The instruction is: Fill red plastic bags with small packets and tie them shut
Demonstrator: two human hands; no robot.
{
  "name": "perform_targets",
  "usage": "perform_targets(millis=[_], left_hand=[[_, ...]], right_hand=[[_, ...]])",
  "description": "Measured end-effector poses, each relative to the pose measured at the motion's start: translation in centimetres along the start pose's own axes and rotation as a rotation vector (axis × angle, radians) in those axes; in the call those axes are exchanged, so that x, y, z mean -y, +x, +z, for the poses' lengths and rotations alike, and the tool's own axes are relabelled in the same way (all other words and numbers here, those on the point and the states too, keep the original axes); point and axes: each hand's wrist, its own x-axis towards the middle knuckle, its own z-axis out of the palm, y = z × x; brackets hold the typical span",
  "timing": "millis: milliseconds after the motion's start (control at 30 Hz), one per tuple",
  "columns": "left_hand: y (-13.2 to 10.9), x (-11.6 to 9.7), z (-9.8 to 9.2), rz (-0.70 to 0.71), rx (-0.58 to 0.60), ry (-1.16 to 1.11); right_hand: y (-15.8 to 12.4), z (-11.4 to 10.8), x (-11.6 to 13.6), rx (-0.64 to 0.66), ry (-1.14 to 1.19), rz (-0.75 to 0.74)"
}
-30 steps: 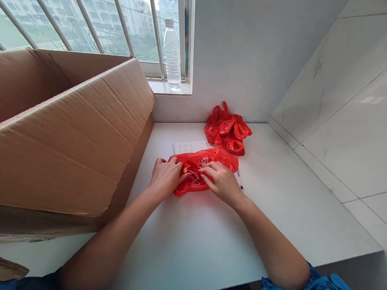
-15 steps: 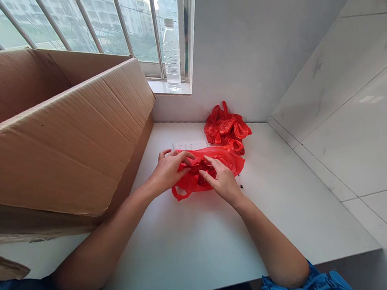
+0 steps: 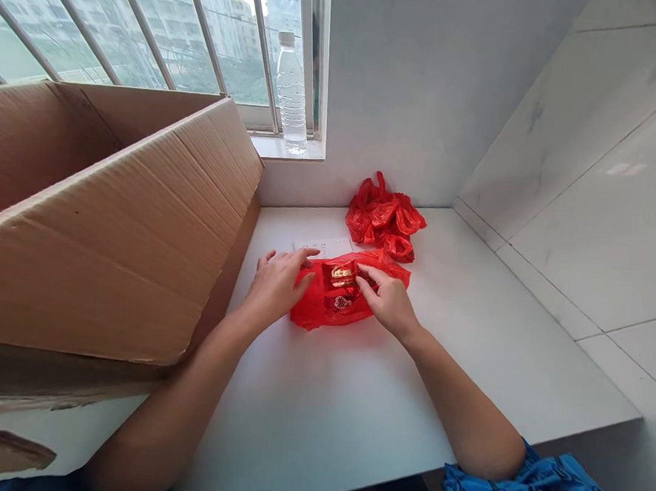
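Observation:
A red plastic bag (image 3: 312, 315) lies spread on the white table. Two small wrapped snack packets show at its middle: a shiny red-and-gold packet (image 3: 342, 275) and, just below it, a dark red packet with a white mark (image 3: 342, 303). My right hand (image 3: 387, 299) pinches the right end of the red-and-gold packet between thumb and fingers. At the bag's left side, my left hand (image 3: 278, 281) is open, thumb and fingers apart, with its fingertips near the bag's edge. Whether the packets lie on the bag or under its film is hard to see.
Crumpled red plastic bags (image 3: 384, 215) lie behind, by the wall. A sheet of white paper (image 3: 322, 247) sits partly under the spread bag. A large cardboard box (image 3: 139, 241) fills the left side. A clear water bottle (image 3: 292, 99) stands on the windowsill.
The bag has been opened out flatter, and the two packets now show plainly. My left hand has drawn back left off the bag; my right hand has closed on the red-and-gold packet.

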Motion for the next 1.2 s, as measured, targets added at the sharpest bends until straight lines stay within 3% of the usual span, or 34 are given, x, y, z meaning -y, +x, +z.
perform_targets(millis=[100,233,333,433,500,600,733,833,900,1033,1200], left_hand=[[-1.0,-1.4,-1.9,-0.009,-0.028,0.203],[-3.2,-2.9,-4.0,-0.011,0.184,0.226],[-4.7,-3.2,-3.8,0.044,0.362,0.155],[-5.0,-3.2,-3.6,0.069,0.376,0.137],[-4.7,-3.4,-4.2,0.068,0.26,0.134],[-3.7,-4.1,-6.3,0.073,-0.058,0.08],[-2.1,-5.4,-9.3,0.059,-0.518,-0.011],[-0.4,-5.8,-10.1,0.043,-0.756,-0.161],[0.9,-5.7,-9.9,0.037,-0.79,-0.374],[3.8,-6.1,-9.2,0.063,-0.751,-0.749],[5.8,-8.4,-9.0,0.153,-0.714,-0.707]], right_hand=[[-0.3,-1.5,0.7,-0.182,-0.238,-0.202],[-0.4,-3.8,2.1,-0.386,-0.4,-0.331],[-0.2,-4.5,2.5,-0.275,-0.597,-0.381],[0.5,-4.8,2.7,-0.182,-0.642,-0.367],[1.4,-5.4,3.3,-0.228,-0.477,-0.343],[3.2,-7.0,5.2,-0.297,-0.012,-0.284],[5.8,-8.7,7.9,-0.252,0.55,-0.184],[7.1,-8.4,8.6,-0.257,0.784,-0.188],[7.8,-7.6,8.7,-0.273,0.879,-0.207],[8.3,-5.8,9.4,-0.247,0.929,-0.251],[8.1,-4.6,11.5,-0.059,0.719,-0.293]])
